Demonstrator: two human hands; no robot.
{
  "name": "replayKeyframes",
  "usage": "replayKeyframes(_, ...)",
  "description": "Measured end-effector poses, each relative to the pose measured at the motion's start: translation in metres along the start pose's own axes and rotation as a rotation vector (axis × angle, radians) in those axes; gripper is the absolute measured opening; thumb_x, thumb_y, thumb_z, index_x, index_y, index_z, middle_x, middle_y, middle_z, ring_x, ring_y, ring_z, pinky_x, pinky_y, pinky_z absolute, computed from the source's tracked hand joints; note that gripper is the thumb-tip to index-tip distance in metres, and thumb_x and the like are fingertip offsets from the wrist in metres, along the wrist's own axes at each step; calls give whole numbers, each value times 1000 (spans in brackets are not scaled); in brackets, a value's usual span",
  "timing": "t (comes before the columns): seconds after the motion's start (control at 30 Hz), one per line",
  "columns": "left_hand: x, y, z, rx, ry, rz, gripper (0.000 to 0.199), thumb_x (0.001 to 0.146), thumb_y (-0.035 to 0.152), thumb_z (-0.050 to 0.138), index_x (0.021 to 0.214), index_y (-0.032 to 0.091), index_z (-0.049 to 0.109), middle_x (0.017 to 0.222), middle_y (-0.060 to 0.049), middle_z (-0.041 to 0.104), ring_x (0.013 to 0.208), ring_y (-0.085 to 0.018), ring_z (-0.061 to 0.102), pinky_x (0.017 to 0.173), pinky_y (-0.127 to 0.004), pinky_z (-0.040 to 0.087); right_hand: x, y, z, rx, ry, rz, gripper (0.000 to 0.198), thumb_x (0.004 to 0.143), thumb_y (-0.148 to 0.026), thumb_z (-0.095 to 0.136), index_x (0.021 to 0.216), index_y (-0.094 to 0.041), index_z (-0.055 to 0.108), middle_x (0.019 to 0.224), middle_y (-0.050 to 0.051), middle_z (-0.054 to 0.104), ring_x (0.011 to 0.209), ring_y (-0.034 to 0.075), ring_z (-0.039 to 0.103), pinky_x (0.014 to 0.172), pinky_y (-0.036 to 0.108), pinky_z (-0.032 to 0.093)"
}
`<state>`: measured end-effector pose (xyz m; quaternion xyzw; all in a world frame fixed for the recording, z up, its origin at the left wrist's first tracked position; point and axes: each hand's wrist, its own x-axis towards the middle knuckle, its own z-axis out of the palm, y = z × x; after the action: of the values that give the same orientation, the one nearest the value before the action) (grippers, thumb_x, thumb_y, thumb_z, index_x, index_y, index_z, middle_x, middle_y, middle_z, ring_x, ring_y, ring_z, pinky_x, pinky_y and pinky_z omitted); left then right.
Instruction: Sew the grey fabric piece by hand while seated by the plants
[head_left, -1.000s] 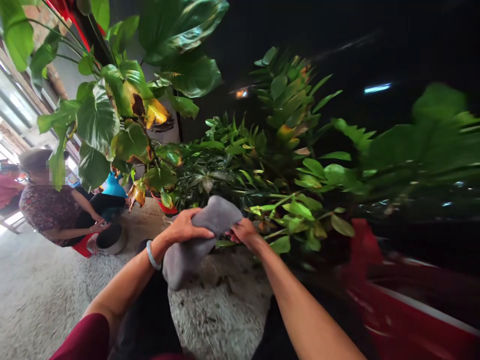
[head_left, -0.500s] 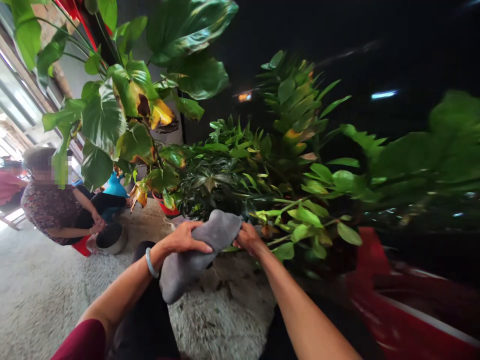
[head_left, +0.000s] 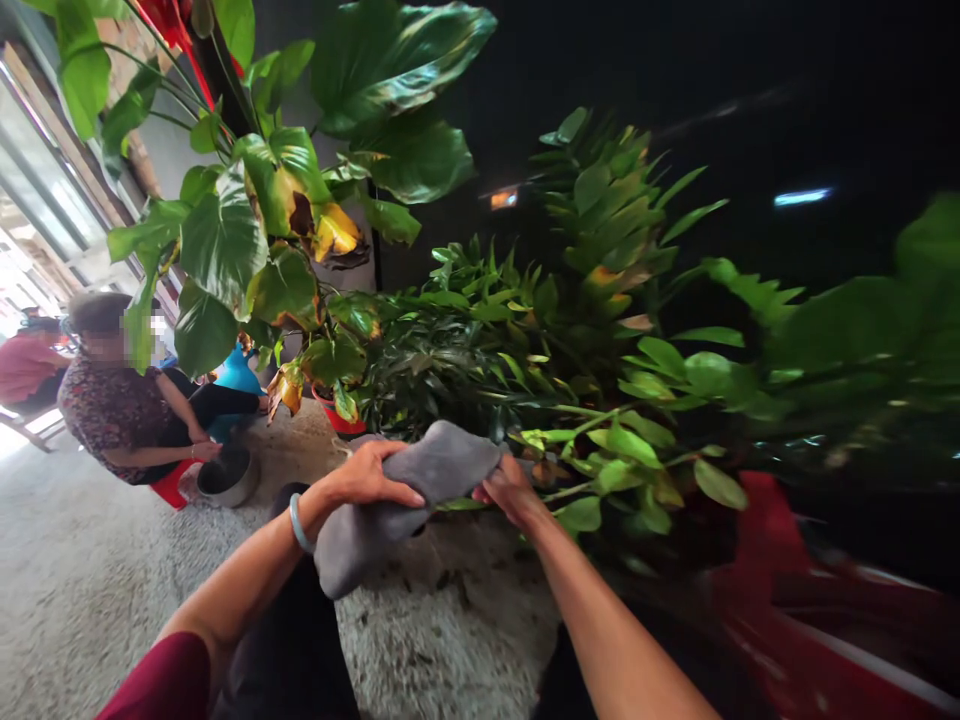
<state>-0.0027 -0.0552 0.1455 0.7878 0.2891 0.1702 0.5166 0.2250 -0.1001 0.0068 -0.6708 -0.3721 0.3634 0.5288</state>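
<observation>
The left arm (head_left: 232,590) enters from seven o'clock, slanting toward two, its left hand (head_left: 367,475) gripping, thumb (head_left: 401,492) stretched toward four; the right arm (head_left: 600,610) slants from five toward eleven, its right hand (head_left: 508,490) curled, fingers (head_left: 487,490) bunched toward nine

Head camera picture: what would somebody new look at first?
Probably the big leafy plant, upper left, with yellow-brown patches. Next, the grey cloth-like thing low in the middle, gripped by the left hand, with the right hand at its tip. At the left, a person sits by a round pot.
</observation>
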Motion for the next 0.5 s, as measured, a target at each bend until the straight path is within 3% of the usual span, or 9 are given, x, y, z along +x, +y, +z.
replayKeyframes(0.07,-1,11,-13,-115,140,47,53,50,34,87,97,15,71,77,1,63,70,-14,56,64,-24,44,0,-1,-1,9,-10,20,26,75,-32,50,86,-16,66,50,2,62,38,16,54,38,24,37)
replayKeyframes(0.17,12,23,-31,-293,486,148,53,53,36,83,99,15,67,80,-1,65,71,-14,57,67,-25,47,0,-4,-1,10,-25,49,31,78,-31,47,97,-15,66,51,-1,62,37,16,54,38,24,36)
replayKeyframes(0.27,22,13,-29,-328,707,144,48,57,36,81,97,15,65,82,-2,66,72,-15,58,70,-27,49,1,-7,0,-10,-29,61,33,80,-28,46,103,-14,66,49,-2,62,38,16,55,39,24,38)
replayKeyframes(0.33,16,-7,-12,-289,679,46,46,56,34,82,94,15,66,80,-2,67,71,-15,58,68,-27,48,2,-8,0,-32,-28,68,33,81,-26,46,104,-13,66,48,-2,62,37,17,56,39,25,38)
replayKeyframes(0.43,-9,-36,17,-249,376,-136,44,51,28,84,90,14,69,74,-1,66,67,-16,57,63,-27,46,4,-6,0,-66,-25,85,34,81,-25,47,106,-14,67,46,-2,61,36,17,55,40,26,39)
replayKeyframes(0.5,-23,-40,23,-284,255,-200,39,53,30,82,86,14,70,68,1,63,61,-14,54,58,-26,43,5,-3,-1,-79,-29,84,35,81,-26,48,107,-14,68,46,-2,61,36,18,55,41,27,41)
